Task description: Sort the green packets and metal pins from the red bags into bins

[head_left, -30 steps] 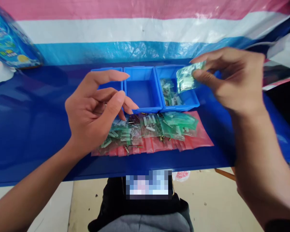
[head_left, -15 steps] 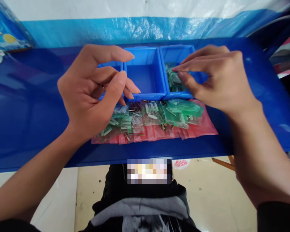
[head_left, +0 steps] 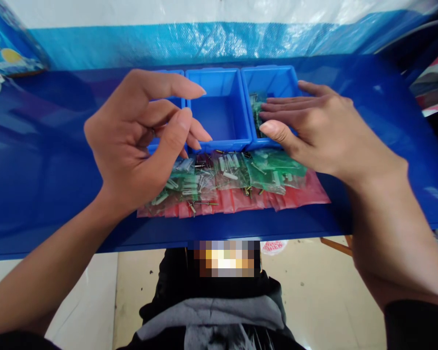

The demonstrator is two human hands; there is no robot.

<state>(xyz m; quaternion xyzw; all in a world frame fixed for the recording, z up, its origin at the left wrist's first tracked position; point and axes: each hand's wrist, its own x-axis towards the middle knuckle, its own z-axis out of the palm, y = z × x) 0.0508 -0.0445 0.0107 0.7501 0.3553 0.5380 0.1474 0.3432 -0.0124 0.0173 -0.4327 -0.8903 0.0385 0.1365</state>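
Observation:
My left hand (head_left: 142, 136) hovers over the left blue bin (head_left: 171, 74), fingers curled but apart, with nothing between them. Over the right blue bin (head_left: 270, 73), my right hand (head_left: 310, 121) is spread palm down, its fingers reaching above green-tinted packets (head_left: 256, 109) inside. The middle blue bin (head_left: 217, 114) between my hands holds nothing visible. In front of the bins, clear and green bags of small parts (head_left: 228, 167) lie on a red plastic bag (head_left: 233, 201); some contain white pieces, and metal pins show among them.
The bins stand on a blue table (head_left: 47, 170). A blue package (head_left: 10, 43) is at the back left. Behind the table hangs a white and blue sheet (head_left: 138, 43). A pixelated device (head_left: 224, 258) rests on my lap below the table edge.
The fingers of my right hand have gone from pinched together to spread out flat over the right bin. My left hand has barely moved.

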